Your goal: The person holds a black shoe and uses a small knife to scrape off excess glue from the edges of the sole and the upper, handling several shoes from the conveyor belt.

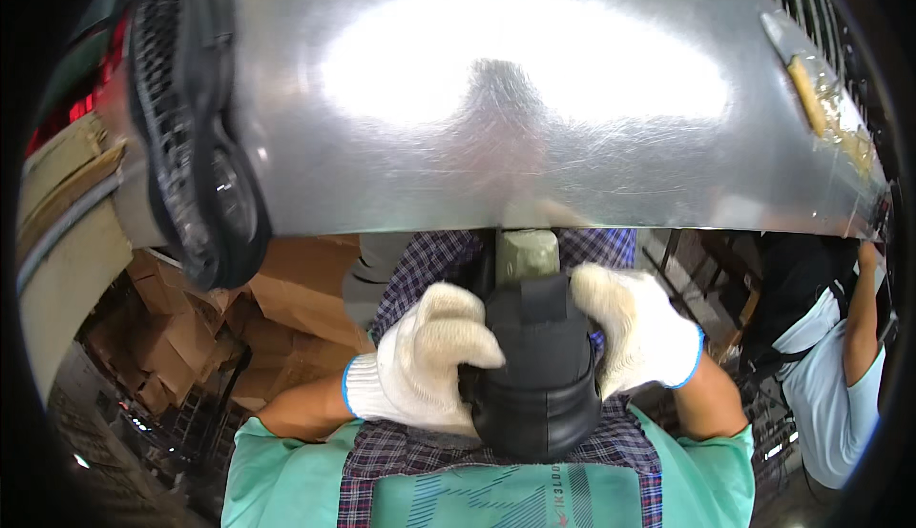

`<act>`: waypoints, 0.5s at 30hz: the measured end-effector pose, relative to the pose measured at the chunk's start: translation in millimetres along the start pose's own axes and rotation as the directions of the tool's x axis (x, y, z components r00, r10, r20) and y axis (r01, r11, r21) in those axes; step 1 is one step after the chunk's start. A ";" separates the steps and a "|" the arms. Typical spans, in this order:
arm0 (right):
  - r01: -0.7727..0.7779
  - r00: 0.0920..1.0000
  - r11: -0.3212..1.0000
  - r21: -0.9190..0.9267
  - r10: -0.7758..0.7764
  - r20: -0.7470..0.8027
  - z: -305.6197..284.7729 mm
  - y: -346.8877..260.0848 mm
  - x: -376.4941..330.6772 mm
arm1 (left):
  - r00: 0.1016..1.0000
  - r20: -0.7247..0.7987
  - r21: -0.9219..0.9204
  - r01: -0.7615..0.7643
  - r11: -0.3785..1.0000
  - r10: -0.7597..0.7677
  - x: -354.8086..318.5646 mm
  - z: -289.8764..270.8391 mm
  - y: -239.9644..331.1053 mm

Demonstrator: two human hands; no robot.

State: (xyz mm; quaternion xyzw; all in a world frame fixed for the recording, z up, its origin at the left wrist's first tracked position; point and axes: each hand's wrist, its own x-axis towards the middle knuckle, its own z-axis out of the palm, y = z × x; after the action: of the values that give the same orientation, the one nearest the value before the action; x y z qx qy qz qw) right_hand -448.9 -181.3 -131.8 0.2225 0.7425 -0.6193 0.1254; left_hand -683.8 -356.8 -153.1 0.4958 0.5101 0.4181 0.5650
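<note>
A black shoe upper [539, 375] rests in front of my body with its rounded heel toward me and a flat black tab standing up at its far end. My left hand [429, 361], in a white knit glove, closes on its left side. On the other side my right hand [630, 328], gloved the same way, grips the shoe's upper right edge. Just beyond the shoe, a pale greenish block [527, 253] sticks out below the table edge. What lies inside the shoe and under my palms is hidden.
A shiny metal table [382, 175] spans ahead. Black shoe soles [196, 127] lie along its left end, overhanging the near edge. A yellow-handled knife [806, 94] sits at far right. Cardboard boxes [305, 285] stand below left. Another person in light blue [835, 394] is at right.
</note>
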 end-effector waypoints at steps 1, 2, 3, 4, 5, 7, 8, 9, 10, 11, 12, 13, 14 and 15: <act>-0.039 0.992 0.998 0.046 0.044 -0.121 15.7 2.0 -4.3 | 0.991 -0.072 0.130 -0.099 0.987 0.109 6.8 -1.2 7.5; 0.018 0.981 0.998 -0.067 -0.030 -0.193 22.1 2.4 -6.2 | 0.982 -0.020 0.209 -0.179 0.961 0.187 14.3 -9.3 13.7; -0.021 0.975 0.989 -0.144 -0.012 -0.222 34.1 10.1 -8.4 | 0.997 0.007 0.134 -0.078 0.988 0.078 15.9 -14.1 25.3; -0.058 0.968 0.973 -0.223 0.001 -0.250 48.8 24.7 -10.8 | 0.999 0.032 0.058 0.025 0.998 -0.027 16.3 -18.4 33.7; -0.146 0.956 0.979 0.145 0.177 -0.233 64.2 42.6 -15.7 | 0.989 0.145 0.032 -0.006 0.999 0.001 18.4 -28.7 33.1; -0.158 0.959 0.834 0.529 0.257 -0.119 92.1 72.3 -28.9 | 0.984 0.164 0.154 0.047 0.987 -0.073 19.7 -45.9 52.8; -0.180 0.953 0.708 0.683 0.297 -0.057 104.8 86.7 -33.3 | 0.992 0.126 0.273 -0.018 0.962 -0.017 21.0 -52.1 56.2; -0.148 0.959 0.731 0.666 0.270 -0.083 100.4 80.4 -30.0 | 0.986 0.133 0.433 0.033 0.901 -0.100 25.1 -57.7 64.5; -0.090 0.983 0.791 0.605 0.169 -0.074 88.7 76.0 -25.6 | 0.984 0.138 0.396 0.052 0.917 -0.116 31.2 -62.2 68.5; -0.023 0.996 0.840 0.543 0.067 -0.060 77.3 70.7 -21.0 | 0.974 0.186 0.242 0.084 0.967 -0.131 38.5 -68.6 75.8; 0.003 0.997 0.830 0.557 0.043 -0.070 59.9 42.1 -21.3 | 0.956 0.265 0.084 0.107 0.991 -0.126 50.8 -73.1 85.8; 0.027 0.998 0.819 0.573 0.007 -0.058 40.9 13.6 -18.0 | 0.929 0.350 -0.035 0.140 0.990 -0.119 59.4 -75.8 104.1; 0.119 0.978 0.940 0.319 -0.055 -0.201 24.3 -59.9 -25.2 | 0.927 0.362 -0.103 0.150 0.983 -0.103 65.7 -74.8 133.0; 0.120 0.932 0.993 -0.015 -0.118 -0.342 6.8 -131.2 -30.6 | 0.951 0.308 0.013 0.010 1.000 -0.014 71.1 -73.3 160.3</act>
State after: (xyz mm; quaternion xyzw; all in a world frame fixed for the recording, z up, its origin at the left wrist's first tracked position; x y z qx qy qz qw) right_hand -486.6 -210.9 -5.7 0.2819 0.7633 -0.5797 -0.0440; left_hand -741.8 -252.0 -5.6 0.5550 0.4212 0.3295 0.6372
